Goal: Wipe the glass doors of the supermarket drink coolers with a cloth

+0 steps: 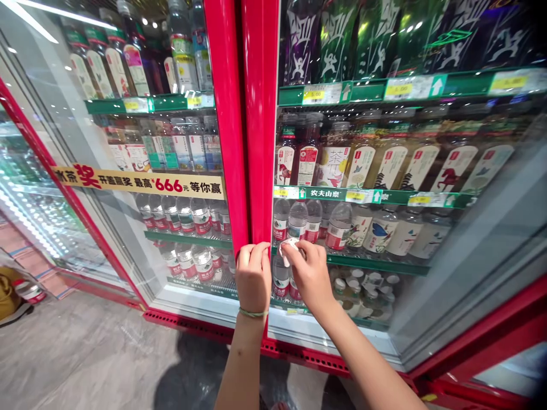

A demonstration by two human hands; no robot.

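A single view comes from the person's head, facing forward and slightly down at a red-framed drinks fridge standing close in front. The frame's central post runs up the middle, with glass doors and bottle shelves spreading to both sides. Both forearms reach in from the bottom edge, and the grey floor shows at lower left

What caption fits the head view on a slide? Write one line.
Left hand on the red cooler frame; right hand presses a small white cloth against it.
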